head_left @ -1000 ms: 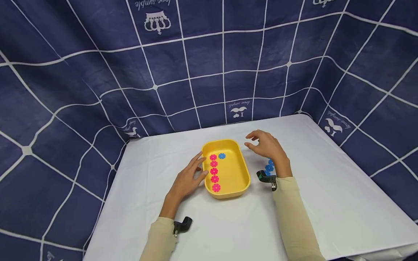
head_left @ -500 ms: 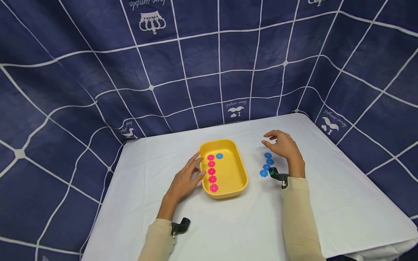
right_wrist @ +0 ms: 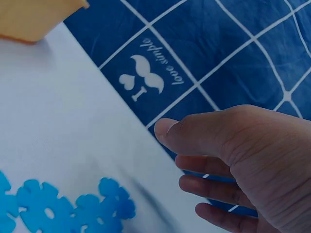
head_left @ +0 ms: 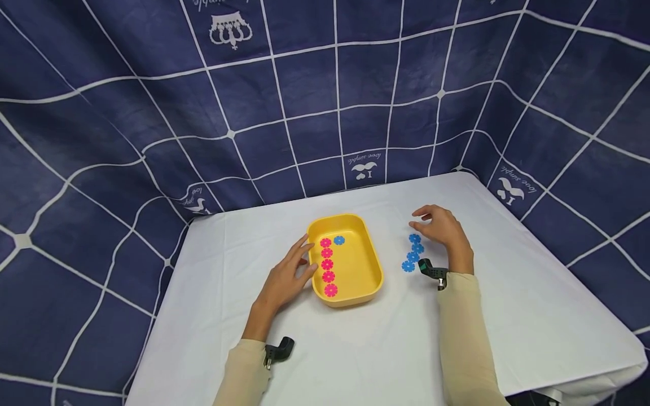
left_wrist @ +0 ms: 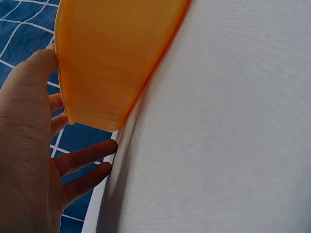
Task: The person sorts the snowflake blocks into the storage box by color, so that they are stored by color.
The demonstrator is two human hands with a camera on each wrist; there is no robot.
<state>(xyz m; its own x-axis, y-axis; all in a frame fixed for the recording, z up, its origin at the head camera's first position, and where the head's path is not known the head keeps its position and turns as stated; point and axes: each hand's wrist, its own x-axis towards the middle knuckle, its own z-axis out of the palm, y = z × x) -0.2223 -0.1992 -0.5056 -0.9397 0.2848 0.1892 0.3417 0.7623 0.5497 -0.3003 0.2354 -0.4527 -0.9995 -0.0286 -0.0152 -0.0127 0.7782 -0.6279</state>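
Note:
A yellow plastic tray [head_left: 374, 285] stands mid-table. Along its left side runs a column of several pink flower-shaped plastic discs [head_left: 327, 264], with one blue flower-shaped disc [head_left: 339, 240] beside the farthest. My left hand [head_left: 282, 283] rests against the tray's left rim, its fingers spread and loosely bent; in the left wrist view its thumb touches the tray's wall [left_wrist: 107, 63]. Several blue discs [head_left: 413, 256] lie in a zigzag group right of the tray. My right hand [head_left: 440, 226] hovers just beyond and right of that group, fingers loosely bent, holding nothing. Its thumb and fingertips are apart in the right wrist view.
A white cloth [head_left: 325, 355] covers the table. Dark blue curtains [head_left: 315, 113] with white grid lines hang behind and at both sides. A black wrist camera [head_left: 279, 351] sits on the left wrist, another camera [head_left: 431, 272] on the right.
My right hand has moved right, away from the tray, to near the blue discs, which now show fully. The left hand stays at the tray rim. The head view has shifted slightly.

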